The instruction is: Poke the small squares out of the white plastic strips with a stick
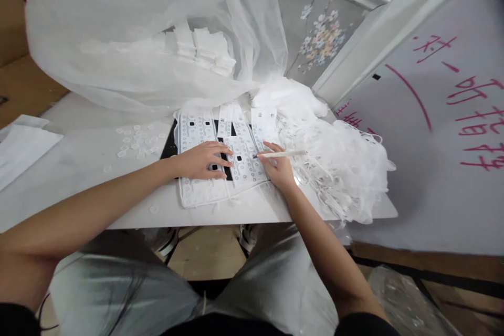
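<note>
My left hand (205, 160) lies flat with fingers spread over white sheets (192, 139) printed with small ring marks and black squares. Its fingertips reach the edge of a narrower printed strip (247, 165) beside them. In my right hand (279, 167) is a slim white pen (289, 153), its dark tip over that strip and its back end toward the right. Black material (170, 146) shows under and between the sheets. Another printed piece (264, 121) lies just above my right hand.
A heap of white cords and thin fabric (334, 168) lies to the right. Behind the sheets is a big translucent bag (157, 37) with folded white pieces inside. Small clear pieces (137, 139) are scattered on the white table (129, 202) at left. A whiteboard (441, 194) stands at right.
</note>
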